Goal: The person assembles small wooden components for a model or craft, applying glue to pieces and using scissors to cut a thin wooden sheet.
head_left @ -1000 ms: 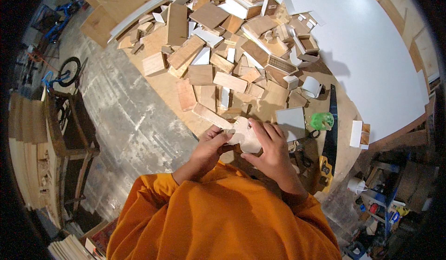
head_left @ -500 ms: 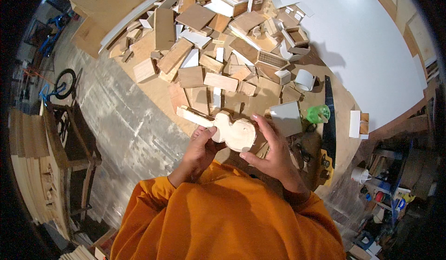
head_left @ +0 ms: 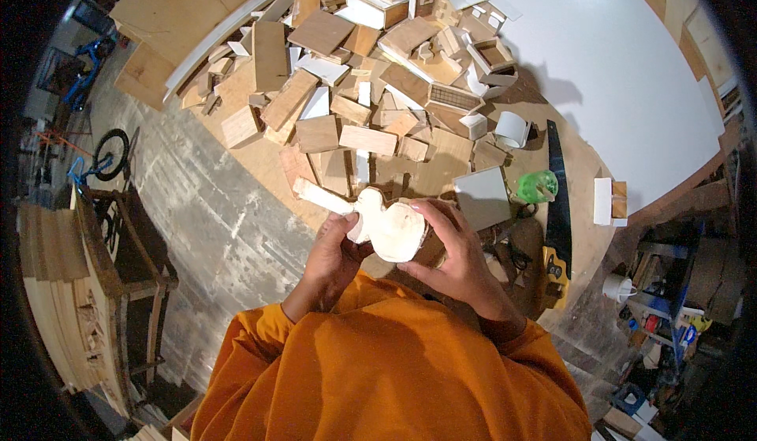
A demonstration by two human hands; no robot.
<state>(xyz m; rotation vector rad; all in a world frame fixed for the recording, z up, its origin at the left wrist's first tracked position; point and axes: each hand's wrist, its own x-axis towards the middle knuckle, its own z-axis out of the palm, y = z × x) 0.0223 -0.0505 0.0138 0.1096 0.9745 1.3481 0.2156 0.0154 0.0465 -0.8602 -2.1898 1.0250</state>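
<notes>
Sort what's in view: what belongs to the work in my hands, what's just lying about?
Belongs:
pale wooden double-lobed piece with long neck, held between left hand and right hand

Apparently lying about:
yellow-handled saw with dark blade
rounded green container
white cylinder
brown rectangular wooden blocks

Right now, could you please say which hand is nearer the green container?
Right. The right hand is left of the green container, nearer the body; the left hand is farther left.

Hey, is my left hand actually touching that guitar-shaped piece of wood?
Touching. The head view shows it: the left hand's thumb overlaps the edge of the guitar-shaped piece, near where its narrow neck meets the rounded body.
</notes>
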